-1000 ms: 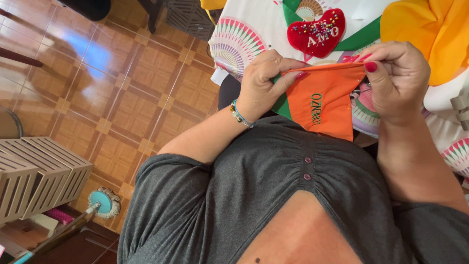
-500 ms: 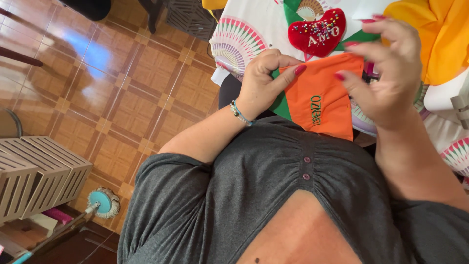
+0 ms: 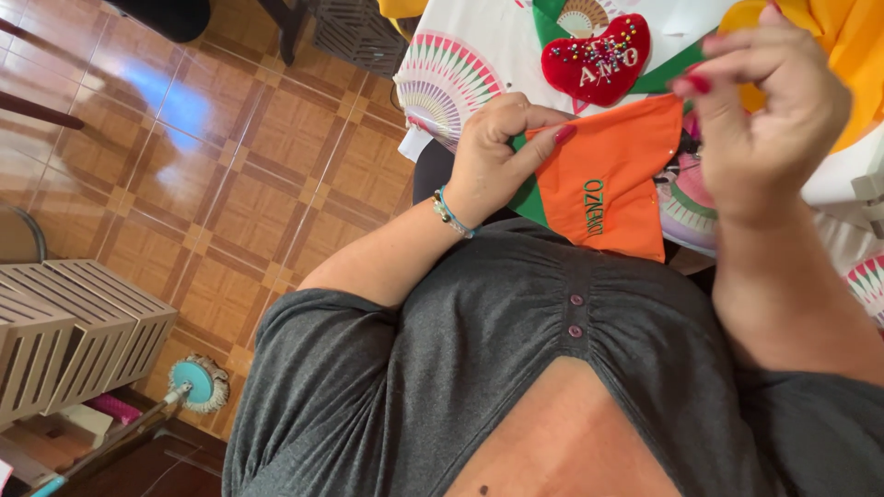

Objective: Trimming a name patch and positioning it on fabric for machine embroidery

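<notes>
My left hand [image 3: 493, 147], with a bead bracelet [image 3: 451, 213] on its wrist, pinches the corner of an orange cloth piece [image 3: 608, 184] that has green stitched letters and a green strip [image 3: 527, 198] along its edge. My right hand [image 3: 764, 110] is raised just right of the cloth and off it, thumb and forefinger pressed together. Nothing shows between those fingertips. A red heart-shaped pincushion [image 3: 597, 57] stuck with coloured pins lies just beyond the cloth on a white, fan-patterned tablecloth [image 3: 460, 74].
Yellow fabric [image 3: 847, 46] lies at the table's far right. Beige slatted crates [image 3: 64, 340] stand at the lower left on the brown tiled floor [image 3: 230, 184], with a round teal tool [image 3: 195, 379] beside them. A dark woven basket [image 3: 354, 32] sits by the table.
My right hand has let go of the orange cloth's top edge and risen up and to the right, fingers pinched. My left hand keeps its hold on the cloth.
</notes>
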